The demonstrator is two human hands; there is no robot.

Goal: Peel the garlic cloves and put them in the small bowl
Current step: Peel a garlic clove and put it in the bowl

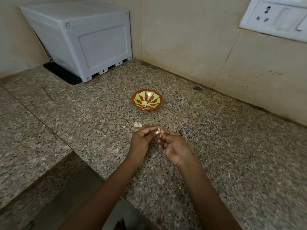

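As left hand [140, 142], right hand [175, 147] pinch garlic clove [157, 132], most hidden.

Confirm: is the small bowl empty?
No, several pale peeled cloves lie in the bottom of the small bowl.

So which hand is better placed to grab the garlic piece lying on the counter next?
Probably the left hand: the garlic piece lies right beside its knuckles, while the right hand sits farther off and would have to cross over. Both hands pinch a clove for now.
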